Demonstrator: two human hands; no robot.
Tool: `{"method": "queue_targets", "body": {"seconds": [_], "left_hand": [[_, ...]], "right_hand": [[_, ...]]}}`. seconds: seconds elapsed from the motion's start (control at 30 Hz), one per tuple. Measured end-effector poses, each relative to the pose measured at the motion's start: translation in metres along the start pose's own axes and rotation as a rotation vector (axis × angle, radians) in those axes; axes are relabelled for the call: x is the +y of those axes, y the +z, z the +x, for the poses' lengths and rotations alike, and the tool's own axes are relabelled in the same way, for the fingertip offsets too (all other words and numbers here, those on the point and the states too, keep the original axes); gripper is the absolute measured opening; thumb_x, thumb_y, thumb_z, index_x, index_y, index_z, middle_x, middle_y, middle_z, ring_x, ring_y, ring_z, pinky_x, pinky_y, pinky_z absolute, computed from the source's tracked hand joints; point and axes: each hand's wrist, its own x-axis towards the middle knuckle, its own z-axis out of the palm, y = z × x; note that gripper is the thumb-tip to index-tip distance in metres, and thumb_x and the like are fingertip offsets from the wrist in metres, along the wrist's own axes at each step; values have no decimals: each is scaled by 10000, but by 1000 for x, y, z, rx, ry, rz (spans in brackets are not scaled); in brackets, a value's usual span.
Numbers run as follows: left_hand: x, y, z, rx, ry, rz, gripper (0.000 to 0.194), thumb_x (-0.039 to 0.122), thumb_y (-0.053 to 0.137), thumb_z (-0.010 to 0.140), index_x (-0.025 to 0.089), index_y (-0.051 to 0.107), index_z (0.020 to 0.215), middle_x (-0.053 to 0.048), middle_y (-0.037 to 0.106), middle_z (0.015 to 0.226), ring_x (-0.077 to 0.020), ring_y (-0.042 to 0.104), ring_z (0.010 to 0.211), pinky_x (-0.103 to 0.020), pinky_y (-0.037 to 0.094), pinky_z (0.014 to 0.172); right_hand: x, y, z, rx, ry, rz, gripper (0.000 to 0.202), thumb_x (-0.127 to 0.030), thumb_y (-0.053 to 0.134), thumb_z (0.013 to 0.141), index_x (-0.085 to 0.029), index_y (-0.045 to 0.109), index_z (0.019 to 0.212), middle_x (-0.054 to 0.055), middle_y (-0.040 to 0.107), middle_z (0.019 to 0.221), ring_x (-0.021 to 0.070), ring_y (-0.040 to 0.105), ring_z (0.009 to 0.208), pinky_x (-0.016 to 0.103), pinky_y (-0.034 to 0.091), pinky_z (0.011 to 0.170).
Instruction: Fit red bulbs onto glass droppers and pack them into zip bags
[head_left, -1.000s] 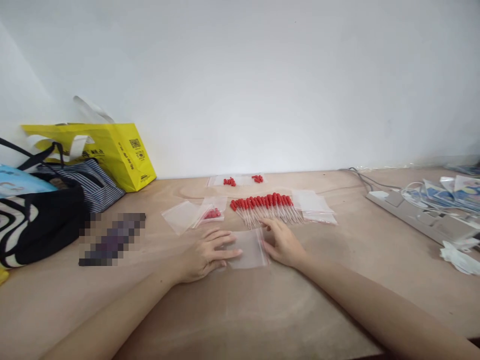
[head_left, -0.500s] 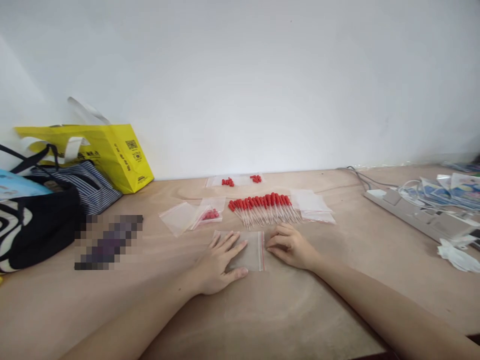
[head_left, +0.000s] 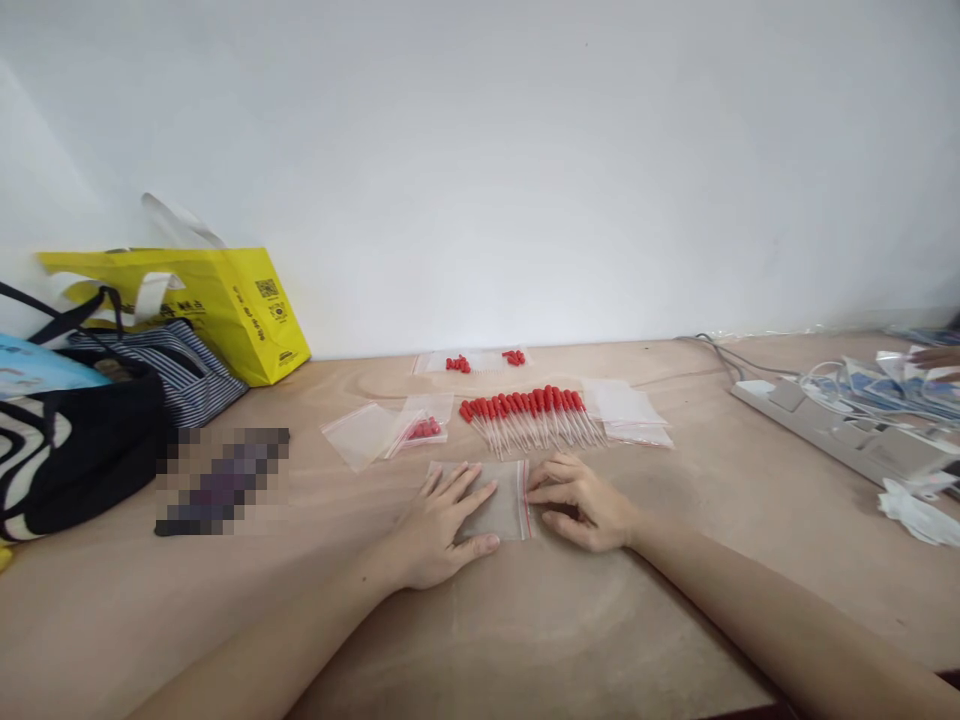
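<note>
My left hand (head_left: 442,535) lies flat with its fingers spread on a clear zip-lock bag (head_left: 501,505), pressing it to the table. The bag's red-lined opening points right. At that edge is my right hand (head_left: 581,505), its fingers bent and their tips at the red line, the thumb a little apart from them. I see nothing held in it. Just beyond the bag lies a row of clear plastic droppers with red bulbs (head_left: 525,415). To the left, a small bag holds several red bulbs (head_left: 425,428), with another flat clear bag (head_left: 360,437) beside it.
More clear bags (head_left: 626,410) lie right of the droppers. Bagged red-bulbed pieces (head_left: 457,365) lie near the wall. A yellow bag (head_left: 262,320), a striped pouch (head_left: 191,370) and a black bag (head_left: 112,440) stand left. A power strip (head_left: 825,425), tissue (head_left: 916,512) and another person's hand (head_left: 937,360) are right.
My right hand has shifted slightly left onto the bag's red-lined edge, and its thumb has parted from the fingers. My left hand stays put. Another person's hand has appeared at the far right.
</note>
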Motion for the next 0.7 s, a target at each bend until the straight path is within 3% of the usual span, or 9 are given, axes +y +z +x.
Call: {"method": "queue_targets", "body": {"seconds": [0.17, 0.27, 0.37, 0.47, 0.57, 0.7], "left_hand": [[3, 2, -3, 31, -14, -11, 624, 612, 284, 802, 267, 260, 1321, -78, 163, 1416, -247, 116, 1298, -500, 94, 1031], [5, 5, -5, 84, -37, -8, 620, 608, 290, 802, 259, 280, 1314, -83, 222, 1402, -262, 176, 1284, -515, 138, 1015], [6, 3, -5, 188, -71, 29, 664, 634, 329, 771, 245, 297, 1309, -100, 314, 1362, -283, 256, 1250, -541, 164, 994], [3, -2, -1, 265, -23, 49, 742, 658, 403, 717, 232, 289, 1313, -94, 292, 1374, -283, 218, 1264, -523, 133, 1016], [-2, -5, 3, 187, 54, -43, 777, 634, 430, 723, 198, 231, 1334, -82, 261, 1389, -249, 209, 1275, -448, 174, 1039], [-5, -2, 5, 131, 35, -122, 718, 602, 427, 748, 184, 281, 1313, -78, 362, 1339, -260, 291, 1241, -446, 213, 1029]], "right_hand": [[-6, -1, 4, -161, -82, 37, 512, -411, 509, 739, -144, 497, 1176, 120, 533, 1136, 227, 464, 1042, 396, 308, 894], [-8, -2, 6, -248, -61, 1, 612, -509, 538, 707, -208, 442, 1231, 124, 399, 1290, 246, 384, 1152, 454, 175, 974], [-8, -3, 7, -292, -10, 2, 545, -537, 551, 695, -294, 489, 1179, 93, 243, 1387, 262, 306, 1214, 498, 82, 985], [-5, -2, 8, -306, 8, 36, 520, -552, 563, 679, -307, 526, 1137, 85, 220, 1396, 265, 275, 1232, 489, 93, 985], [-5, -1, 10, -295, -2, 70, 512, -549, 578, 666, -292, 555, 1107, 88, 261, 1379, 263, 278, 1231, 483, 109, 985], [-6, 1, 10, -198, -20, 143, 498, -516, 611, 651, -258, 583, 1075, 96, 330, 1340, 249, 342, 1191, 458, 189, 976]]}}
